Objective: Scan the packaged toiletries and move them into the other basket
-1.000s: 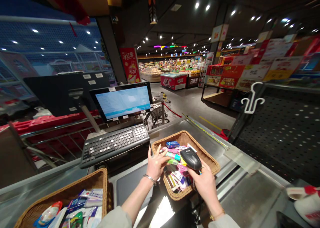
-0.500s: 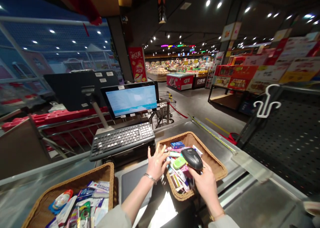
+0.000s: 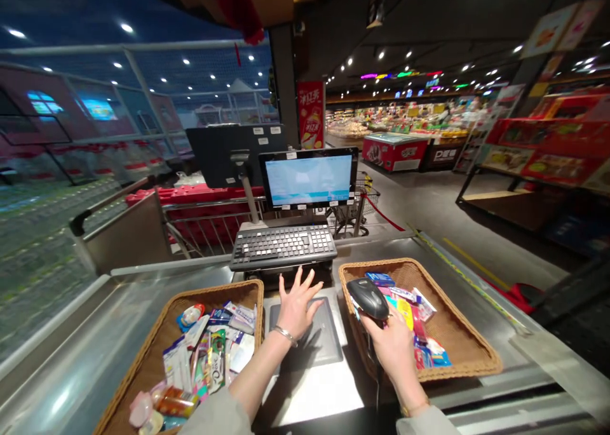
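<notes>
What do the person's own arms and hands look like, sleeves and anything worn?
The left hand has a shiny silver-coloured bangle at its wrist; the right hand has a narrow gold-coloured band at its wrist. Neither wears a glove. The pale grey fabric sleeves end on the forearms, short of the wrists.

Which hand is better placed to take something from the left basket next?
Probably the left hand: it looks unoccupied, fingers spread, and is nearer the left basket. The right hand is busy holding a black scanner by the right basket.
</notes>
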`<state>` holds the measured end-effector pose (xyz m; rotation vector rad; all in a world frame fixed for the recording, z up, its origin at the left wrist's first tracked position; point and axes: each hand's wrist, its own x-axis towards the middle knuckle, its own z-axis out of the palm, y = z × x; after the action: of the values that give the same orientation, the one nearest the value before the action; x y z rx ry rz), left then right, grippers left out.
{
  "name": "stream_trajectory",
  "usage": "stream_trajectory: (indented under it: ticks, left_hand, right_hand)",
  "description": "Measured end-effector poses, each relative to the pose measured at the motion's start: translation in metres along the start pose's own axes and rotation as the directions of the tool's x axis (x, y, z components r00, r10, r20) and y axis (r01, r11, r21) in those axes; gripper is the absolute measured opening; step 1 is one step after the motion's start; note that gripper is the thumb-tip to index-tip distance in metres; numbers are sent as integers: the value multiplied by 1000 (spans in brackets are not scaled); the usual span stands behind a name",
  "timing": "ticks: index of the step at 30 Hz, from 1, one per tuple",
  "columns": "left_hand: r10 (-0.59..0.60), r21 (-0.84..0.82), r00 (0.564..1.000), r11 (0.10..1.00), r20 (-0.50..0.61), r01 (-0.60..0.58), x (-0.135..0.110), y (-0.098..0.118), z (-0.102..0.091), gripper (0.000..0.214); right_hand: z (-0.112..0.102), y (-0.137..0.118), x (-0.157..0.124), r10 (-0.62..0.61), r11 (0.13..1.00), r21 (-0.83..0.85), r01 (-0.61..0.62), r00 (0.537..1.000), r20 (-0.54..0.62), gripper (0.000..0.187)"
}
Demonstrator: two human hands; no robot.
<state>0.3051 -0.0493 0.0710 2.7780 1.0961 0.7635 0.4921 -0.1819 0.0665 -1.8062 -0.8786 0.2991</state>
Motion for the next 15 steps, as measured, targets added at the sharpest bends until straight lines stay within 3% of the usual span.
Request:
stream_trajectory:
  ticks: [15]
  left_hand:
    - [-247,85,968,964,-52,251,-80,-69,-41,38]
  right_hand:
    - [70,-28,-21,-143,989,13,144,959,243,39]
